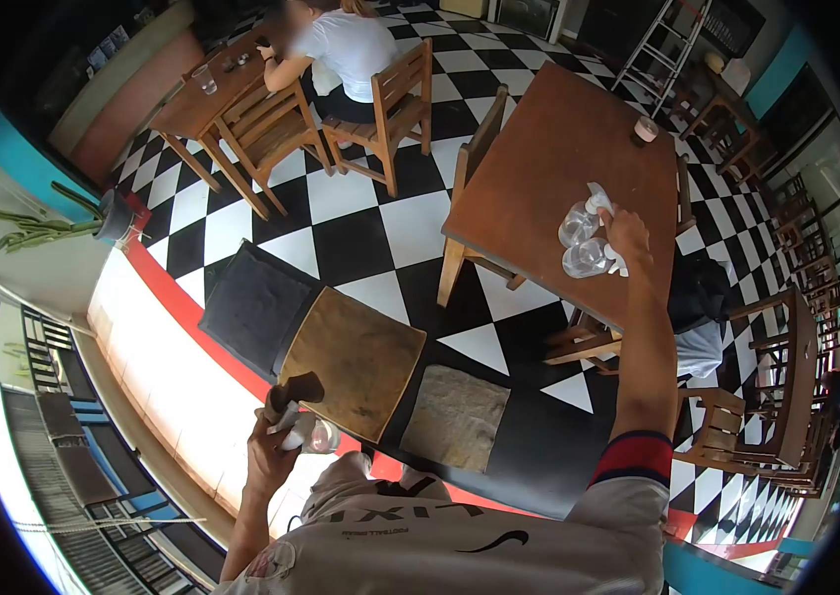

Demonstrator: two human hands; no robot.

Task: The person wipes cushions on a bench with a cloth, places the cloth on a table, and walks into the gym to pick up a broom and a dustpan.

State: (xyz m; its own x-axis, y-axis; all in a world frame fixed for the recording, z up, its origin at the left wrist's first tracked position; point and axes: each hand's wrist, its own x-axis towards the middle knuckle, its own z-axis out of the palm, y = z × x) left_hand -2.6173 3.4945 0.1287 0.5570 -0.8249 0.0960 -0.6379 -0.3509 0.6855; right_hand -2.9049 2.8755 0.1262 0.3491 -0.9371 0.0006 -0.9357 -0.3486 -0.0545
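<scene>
My right hand point(628, 241) reaches over the brown wooden table point(524, 159), its fingers closed around the white trigger head of a clear spray bottle point(587, 260). Right beside it is a second clear spray bottle point(577, 226) with a white head; whether my fingers also touch that one, I cannot tell. Low on the left, my left hand point(269, 458) grips another clear spray bottle point(321, 436) with a white top, along with a dark brown cloth point(299, 389) that sticks out above the fingers.
A small pale container point(645, 129) stands at the table's far right corner. Wooden chairs point(480, 139) surround the table. Dark and tan cushions point(356, 362) line the bench before me. A seated person point(351, 50) is at another table. A stepladder point(663, 55) stands behind.
</scene>
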